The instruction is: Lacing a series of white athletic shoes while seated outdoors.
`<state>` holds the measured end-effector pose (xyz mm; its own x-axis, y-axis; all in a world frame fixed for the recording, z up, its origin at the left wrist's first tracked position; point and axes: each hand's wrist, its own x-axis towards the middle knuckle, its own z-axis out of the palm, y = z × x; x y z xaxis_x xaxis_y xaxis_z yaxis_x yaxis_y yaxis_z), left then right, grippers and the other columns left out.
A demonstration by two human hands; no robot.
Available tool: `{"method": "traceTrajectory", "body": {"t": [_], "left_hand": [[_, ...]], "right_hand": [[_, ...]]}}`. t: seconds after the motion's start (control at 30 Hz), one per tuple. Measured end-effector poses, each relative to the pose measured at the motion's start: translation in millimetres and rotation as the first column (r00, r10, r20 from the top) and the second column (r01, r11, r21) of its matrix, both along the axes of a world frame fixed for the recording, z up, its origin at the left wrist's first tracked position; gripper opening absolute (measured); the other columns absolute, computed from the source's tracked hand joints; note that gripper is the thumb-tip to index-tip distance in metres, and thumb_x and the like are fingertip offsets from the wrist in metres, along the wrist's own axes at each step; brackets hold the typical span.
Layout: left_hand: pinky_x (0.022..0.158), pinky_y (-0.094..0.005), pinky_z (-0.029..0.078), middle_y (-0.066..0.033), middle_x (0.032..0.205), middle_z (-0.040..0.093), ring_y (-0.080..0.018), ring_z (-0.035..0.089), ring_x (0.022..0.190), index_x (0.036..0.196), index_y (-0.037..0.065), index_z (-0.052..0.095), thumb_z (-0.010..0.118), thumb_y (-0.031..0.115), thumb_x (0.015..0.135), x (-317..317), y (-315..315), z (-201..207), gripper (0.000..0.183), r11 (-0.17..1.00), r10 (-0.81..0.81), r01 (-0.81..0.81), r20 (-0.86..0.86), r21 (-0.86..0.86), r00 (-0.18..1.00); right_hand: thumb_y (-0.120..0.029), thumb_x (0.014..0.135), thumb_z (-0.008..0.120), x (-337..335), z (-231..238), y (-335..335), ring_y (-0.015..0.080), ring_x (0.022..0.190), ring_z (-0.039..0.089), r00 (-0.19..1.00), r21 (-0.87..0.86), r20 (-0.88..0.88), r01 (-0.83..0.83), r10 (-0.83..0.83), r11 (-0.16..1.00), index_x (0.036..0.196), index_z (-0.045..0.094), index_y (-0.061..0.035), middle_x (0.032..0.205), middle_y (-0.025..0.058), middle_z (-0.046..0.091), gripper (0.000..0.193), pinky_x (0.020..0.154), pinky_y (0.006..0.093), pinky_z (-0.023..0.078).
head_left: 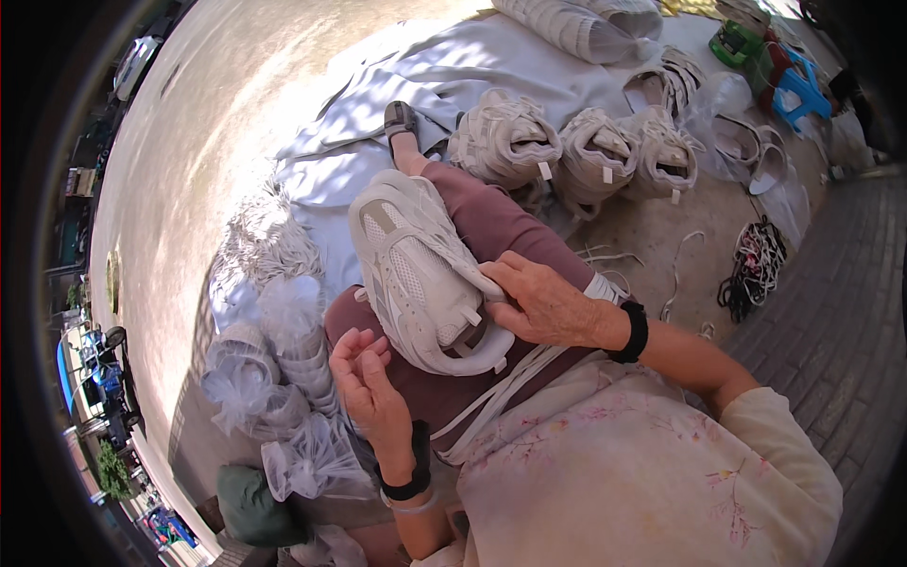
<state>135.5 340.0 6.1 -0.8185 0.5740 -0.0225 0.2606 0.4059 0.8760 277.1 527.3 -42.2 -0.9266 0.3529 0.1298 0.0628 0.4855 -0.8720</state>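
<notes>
One beige mesh sneaker is propped mid-frame on maroon trousers, apparently for steadiness, its edge pinched by the right grip; the left grip is loosely spread.

No readable words, numbers, labels or signs anywhere in view: dead centre, the pale shoe gives us no legible mark; up at one o'clock, the pull tabs on the row of shoes offer nothing that can be read; towards two o'clock, the green tub sits too small for any lettering to come through; and out between eight and nine, the blue vehicle is just as unreadable
</notes>
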Motion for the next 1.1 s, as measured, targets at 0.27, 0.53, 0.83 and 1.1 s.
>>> {"method": "traceTrajectory", "body": {"t": [0.27, 0.53, 0.83, 1.1], "left_hand": [[0.109, -0.0455, 0.03, -0.0252, 0.148, 0.027, -0.0391, 0.032, 0.135, 0.143, 0.003, 0.034, 0.063, 0.016, 0.088, 8, 21, 16, 0.064, 0.859, -0.478, 0.338, -0.37, -0.384, 0.796], [0.107, -0.0462, 0.033, -0.028, 0.151, 0.018, -0.0452, 0.029, 0.135, 0.144, -0.004, 0.02, 0.066, -0.004, 0.073, -8, 13, -20, 0.085, 0.814, -0.488, 0.274, -0.347, -0.512, 0.801], [0.107, -0.0482, 0.032, -0.0335, 0.148, 0.017, -0.0487, 0.032, 0.129, 0.145, -0.006, 0.016, 0.064, -0.002, 0.075, -4, 19, -30, 0.085, 0.78, -0.552, 0.264, -0.426, -0.567, 0.717], [0.108, -0.0563, 0.027, -0.034, 0.147, 0.019, -0.0471, 0.029, 0.134, 0.147, -0.004, 0.014, 0.062, 0.004, 0.081, 10, 8, -36, 0.082, 0.746, -0.557, 0.134, -0.499, -0.653, 0.664]], "right_hand": [[-0.01, 0.079, 0.063, -24, 17, -22, 0.0366, 0.077, 0.063, 0.995, 0.243, 0.097, 0.012, -0.037, 0.97, 0.135, 0.036, 0.0, 0.099, 0.0211, 0.051, 0.062, 0.062, 0.0398, 0.056], [-0.01, 0.083, 0.062, -35, -12, -26, 0.0397, 0.084, 0.061, 0.985, 0.211, 0.169, -0.015, -0.022, 0.977, 0.142, 0.028, -0.0042, 0.111, 0.0211, 0.045, 0.068, 0.067, 0.0422, 0.056], [-0.008, 0.082, 0.062, -27, -27, -29, 0.0408, 0.081, 0.062, 0.99, 0.199, 0.136, 0.017, -0.045, 0.98, 0.141, 0.029, -0.0035, 0.11, 0.0237, 0.044, 0.068, 0.066, 0.0426, 0.056], [-0.011, 0.082, 0.063, -7, -9, -15, 0.0385, 0.082, 0.062, 0.992, 0.14, 0.118, 0.038, -0.054, 0.989, 0.134, 0.038, -0.0064, 0.11, 0.0196, 0.046, 0.058, 0.069, 0.0437, 0.055]]}}
